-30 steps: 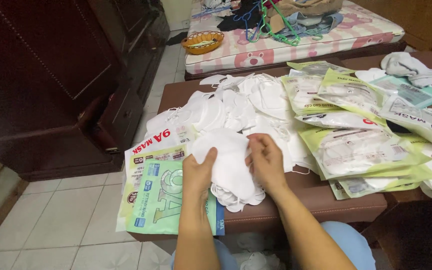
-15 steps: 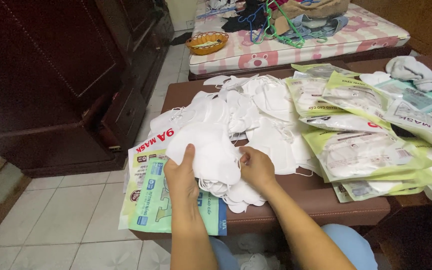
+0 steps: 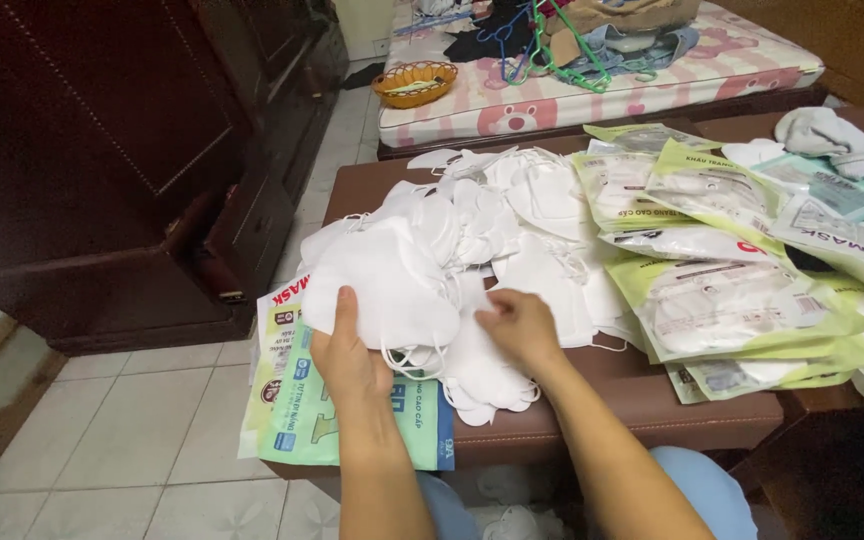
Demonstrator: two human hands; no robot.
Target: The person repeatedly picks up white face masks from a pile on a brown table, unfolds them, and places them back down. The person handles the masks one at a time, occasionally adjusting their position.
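A dark cabinet [image 3: 102,170] is seen along the left, and one mattress [image 3: 612,85] at the top, with a strip of tiled floor [image 3: 152,440] left open between the cabinet and the brown table [image 3: 632,400]. The table is nearly covered: only its front edge and a band beside the right forearm are bare. Filled packets [image 3: 742,300] are stacked on the right half, at least seven, though the overlap keeps an exact count from being made. A loose heap of white masks [image 3: 532,210], too many to count, is spread over the middle. Two flat empty packets [image 3: 352,420] are hung over the front-left edge. One orange basket [image 3: 414,82] is set on the mattress corner. One stack of masks [image 3: 392,285] is held raised just above the left part of the heap by the left hand [image 3: 352,360], the thumb laid on top and the fingers hidden beneath. The right hand [image 3: 517,325] is curled with fingers together, pinching the edge of a mask [image 3: 477,365] lying just beside the stack.
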